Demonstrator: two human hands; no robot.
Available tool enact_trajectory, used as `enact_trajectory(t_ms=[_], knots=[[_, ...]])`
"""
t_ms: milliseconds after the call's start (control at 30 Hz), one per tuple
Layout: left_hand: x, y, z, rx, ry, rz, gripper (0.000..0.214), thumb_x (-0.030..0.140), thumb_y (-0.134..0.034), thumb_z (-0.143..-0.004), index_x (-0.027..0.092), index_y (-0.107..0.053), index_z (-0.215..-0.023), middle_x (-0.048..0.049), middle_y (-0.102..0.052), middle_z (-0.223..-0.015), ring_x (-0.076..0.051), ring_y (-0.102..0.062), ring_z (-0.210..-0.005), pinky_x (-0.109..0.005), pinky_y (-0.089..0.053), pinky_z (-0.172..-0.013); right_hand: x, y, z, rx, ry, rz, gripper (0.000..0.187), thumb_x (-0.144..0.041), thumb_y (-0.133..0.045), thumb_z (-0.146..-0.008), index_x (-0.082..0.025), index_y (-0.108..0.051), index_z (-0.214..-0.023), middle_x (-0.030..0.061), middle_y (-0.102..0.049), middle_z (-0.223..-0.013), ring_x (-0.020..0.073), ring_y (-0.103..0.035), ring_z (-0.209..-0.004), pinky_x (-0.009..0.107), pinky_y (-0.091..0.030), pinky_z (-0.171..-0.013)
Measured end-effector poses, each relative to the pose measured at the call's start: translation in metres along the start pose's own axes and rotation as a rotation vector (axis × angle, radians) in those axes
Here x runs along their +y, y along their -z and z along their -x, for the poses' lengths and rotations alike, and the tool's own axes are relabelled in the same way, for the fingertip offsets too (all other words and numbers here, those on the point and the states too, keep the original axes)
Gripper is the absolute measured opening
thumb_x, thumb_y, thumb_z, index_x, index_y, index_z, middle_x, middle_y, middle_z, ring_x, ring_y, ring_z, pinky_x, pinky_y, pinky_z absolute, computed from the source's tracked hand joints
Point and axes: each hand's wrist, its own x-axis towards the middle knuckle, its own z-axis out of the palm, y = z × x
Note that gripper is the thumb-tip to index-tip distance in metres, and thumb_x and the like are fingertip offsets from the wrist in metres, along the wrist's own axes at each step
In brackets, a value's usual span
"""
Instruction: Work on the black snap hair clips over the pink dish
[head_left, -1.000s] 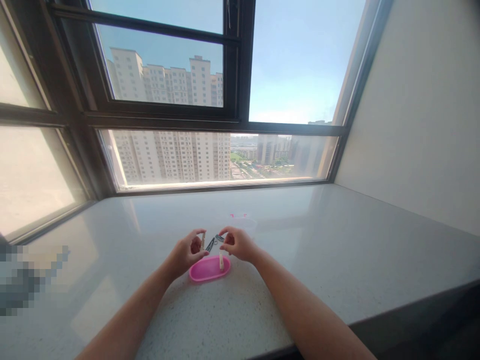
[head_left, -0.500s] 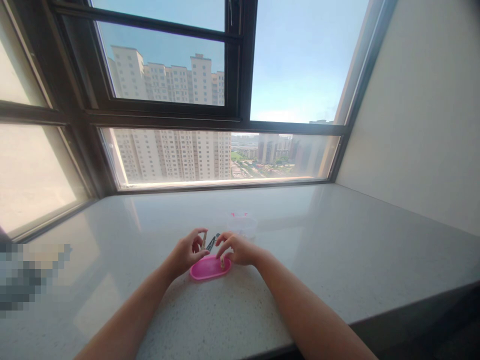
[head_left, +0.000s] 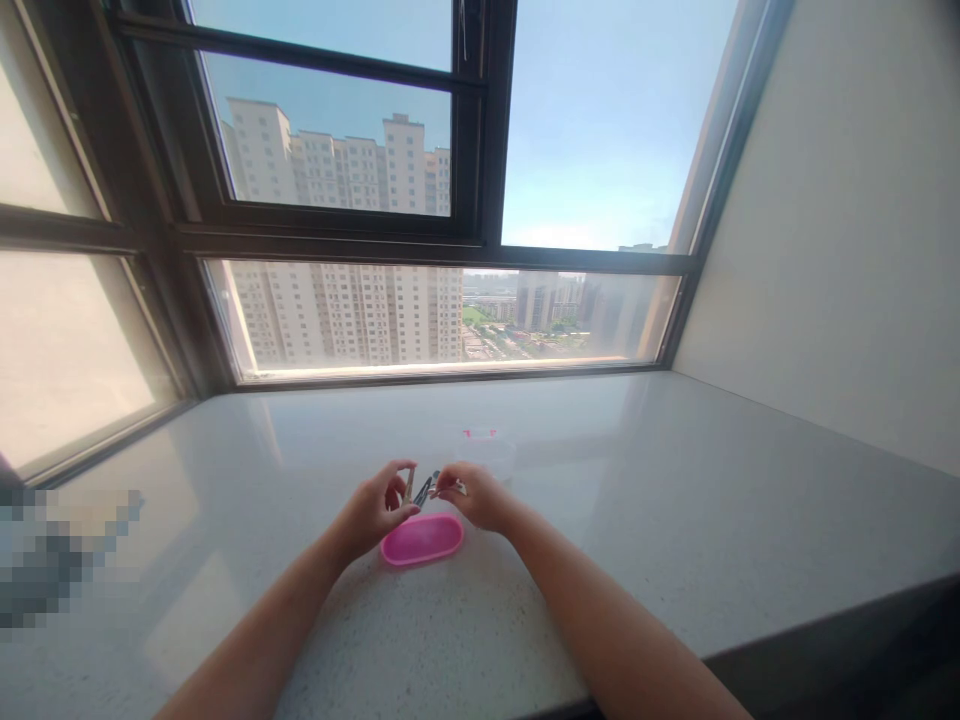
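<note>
My left hand (head_left: 386, 503) is closed around a beige clip (head_left: 409, 486) that stands upright between thumb and fingers. Beside its fingertips, slim dark clips (head_left: 424, 490) fan out, apparently hair clips; I cannot tell exactly how they are gripped. My right hand (head_left: 472, 494) pinches a small pale clip (head_left: 455, 489), partly covered by the fingers, close to the dark clips. Just below both hands lies a pink oval tray (head_left: 422, 541) with nothing visible in it.
A clear plastic box with pink latches (head_left: 480, 433) stands behind my right hand, partly hidden. All this is on a speckled white counter (head_left: 420, 640) below a dark-framed window (head_left: 450, 378). A white wall (head_left: 832, 250) rises at the right; a blurred patch covers the far left.
My right hand has lifted the small pale clip from over the pink tray up to the dark clips, its fingers drawn closer together. My left hand has barely moved.
</note>
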Motion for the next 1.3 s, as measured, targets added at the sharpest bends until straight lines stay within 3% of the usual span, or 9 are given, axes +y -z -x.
enact_trajectory(t_ms=[167,300,433,567,867,1067,1200,1300], knots=[[0.003,0.001,0.0,0.001,0.014,-0.008,0.052,0.025,-0.063,-0.071,0.019,-0.045,-0.119,0.0042,-0.054,-0.07,-0.009,-0.046,-0.054,-0.02,-0.038,-0.053,0.011,0.002,-0.001,0.088,-0.097,-0.268,0.02,-0.016,-0.047,-0.084,-0.017,-0.052,-0.104,-0.0008,-0.06,-0.07,0.0106,-0.056,-0.057,0.024,-0.047,-0.058],[0.004,0.001,0.0,0.012,0.006,0.002,0.052,0.025,-0.063,-0.07,0.019,-0.046,-0.118,0.0045,-0.054,-0.068,-0.009,-0.045,-0.053,-0.02,-0.038,-0.052,0.016,0.001,-0.001,0.097,-0.072,-0.279,0.041,-0.011,-0.041,-0.084,-0.022,-0.045,-0.123,-0.0016,-0.057,-0.075,0.0075,-0.055,-0.053,0.023,-0.048,-0.057],[0.003,0.001,0.0,0.016,0.005,0.011,0.051,0.025,-0.063,-0.071,0.02,-0.046,-0.118,0.0041,-0.055,-0.069,-0.009,-0.046,-0.054,-0.02,-0.038,-0.052,0.019,-0.003,-0.002,0.058,-0.077,-0.28,0.034,-0.012,-0.038,-0.085,-0.019,-0.055,-0.113,0.0013,-0.057,-0.08,0.0072,-0.057,-0.054,0.023,-0.049,-0.058],[0.002,0.0,0.0,0.015,0.002,0.008,0.052,0.025,-0.063,-0.071,0.021,-0.045,-0.119,0.0033,-0.057,-0.072,-0.01,-0.048,-0.055,-0.021,-0.04,-0.054,0.022,-0.004,0.0,0.045,-0.099,-0.327,0.034,-0.011,-0.045,-0.081,-0.017,-0.054,-0.113,0.003,-0.06,-0.083,0.0098,-0.062,-0.058,0.027,-0.052,-0.063],[-0.001,0.0,-0.001,0.021,-0.003,-0.005,0.053,0.025,-0.064,-0.071,0.022,-0.043,-0.12,0.003,-0.059,-0.074,-0.01,-0.05,-0.057,-0.022,-0.041,-0.056,0.016,-0.001,0.001,0.002,-0.168,-0.44,0.058,-0.009,-0.067,-0.062,-0.015,-0.049,-0.117,0.0079,-0.061,-0.097,0.0165,-0.065,-0.075,0.033,-0.054,-0.07],[0.001,0.0,0.0,0.019,0.0,0.002,0.052,0.026,-0.063,-0.071,0.021,-0.044,-0.119,0.0031,-0.058,-0.073,-0.01,-0.05,-0.057,-0.022,-0.042,-0.056,0.015,-0.003,0.0,-0.04,-0.188,-0.589,0.064,-0.006,-0.068,-0.057,-0.014,-0.046,-0.117,0.011,-0.058,-0.103,0.0191,-0.065,-0.081,0.032,-0.054,-0.066],[0.002,-0.001,0.0,0.026,0.002,0.012,0.051,0.027,-0.063,-0.071,0.021,-0.044,-0.118,0.0031,-0.058,-0.072,-0.01,-0.05,-0.057,-0.022,-0.042,-0.056,0.018,-0.004,-0.001,-0.035,-0.225,-0.668,0.063,-0.01,-0.072,-0.054,-0.015,-0.047,-0.112,0.0104,-0.059,-0.102,0.0225,-0.065,-0.086,0.032,-0.055,-0.065],[0.002,-0.001,0.0,0.029,0.004,0.022,0.052,0.027,-0.063,-0.071,0.021,-0.044,-0.119,0.0028,-0.058,-0.072,-0.011,-0.05,-0.057,-0.023,-0.042,-0.056,0.02,-0.004,-0.001,-0.018,-0.244,-0.656,0.064,-0.015,-0.076,-0.053,-0.016,-0.047,-0.11,0.0063,-0.062,-0.092,0.0208,-0.067,-0.077,0.033,-0.055,-0.067]])
